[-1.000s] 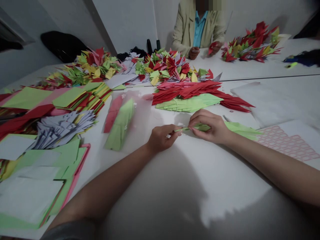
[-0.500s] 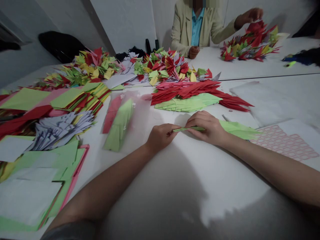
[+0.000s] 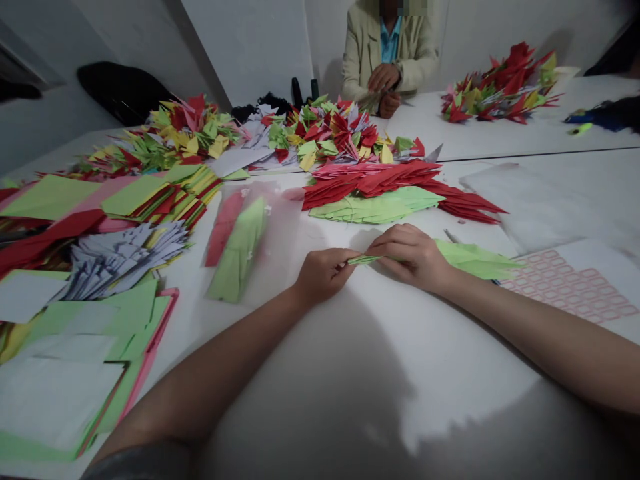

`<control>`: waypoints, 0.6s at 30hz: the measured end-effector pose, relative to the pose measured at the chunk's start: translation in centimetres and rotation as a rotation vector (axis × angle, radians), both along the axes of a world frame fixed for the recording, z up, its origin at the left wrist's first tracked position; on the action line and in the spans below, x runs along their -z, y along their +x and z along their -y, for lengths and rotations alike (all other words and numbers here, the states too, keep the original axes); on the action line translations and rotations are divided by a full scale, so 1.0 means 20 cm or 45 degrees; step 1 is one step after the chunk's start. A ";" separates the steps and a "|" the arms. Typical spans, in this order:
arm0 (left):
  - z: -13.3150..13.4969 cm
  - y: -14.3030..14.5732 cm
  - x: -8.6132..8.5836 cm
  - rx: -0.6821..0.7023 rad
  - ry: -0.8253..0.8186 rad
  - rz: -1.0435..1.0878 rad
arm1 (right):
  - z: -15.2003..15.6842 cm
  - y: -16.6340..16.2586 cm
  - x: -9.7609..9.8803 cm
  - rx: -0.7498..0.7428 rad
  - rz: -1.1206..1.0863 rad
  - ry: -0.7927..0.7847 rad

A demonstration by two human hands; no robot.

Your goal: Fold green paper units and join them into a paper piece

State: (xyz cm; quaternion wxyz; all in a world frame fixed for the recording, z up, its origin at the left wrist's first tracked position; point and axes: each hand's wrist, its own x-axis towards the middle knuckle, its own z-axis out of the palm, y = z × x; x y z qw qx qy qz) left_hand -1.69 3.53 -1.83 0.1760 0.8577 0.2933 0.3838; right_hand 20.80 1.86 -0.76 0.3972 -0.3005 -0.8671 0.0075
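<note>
A small piece of folded green paper point(image 3: 364, 260) is stretched between my two hands, just above the white table. My left hand point(image 3: 324, 272) pinches its left end between thumb and fingers. At the other end, my right hand point(image 3: 411, 257) grips it, with the fingers covering part of the paper. Beyond my right wrist lie more folded green papers point(image 3: 473, 259). Behind my hands rest a fan of green folded papers point(image 3: 377, 204) and a pile of red folded papers point(image 3: 400, 177).
Clear plastic bags point(image 3: 277, 240) with red and green folded papers lie left of my hands. Stacks of coloured sheets point(image 3: 65, 393) fill the left side. A label sheet point(image 3: 570, 287) lies at right. Across the table sits a person point(image 3: 360, 60) near heaped paper shapes point(image 3: 505, 83).
My hands have barely moved; my right fingers now cover more of the green paper. The person opposite has drawn a hand back from the right heap to the other hand.
</note>
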 end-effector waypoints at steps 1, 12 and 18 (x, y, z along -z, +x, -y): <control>0.00 0.00 0.00 0.002 -0.018 0.007 | 0.00 0.00 0.00 0.001 0.005 0.004; 0.02 0.01 0.01 -0.025 0.035 -0.028 | 0.04 -0.03 -0.03 -0.019 0.055 0.083; 0.01 0.02 0.00 -0.037 -0.044 0.053 | 0.04 -0.03 -0.03 -0.010 0.101 0.126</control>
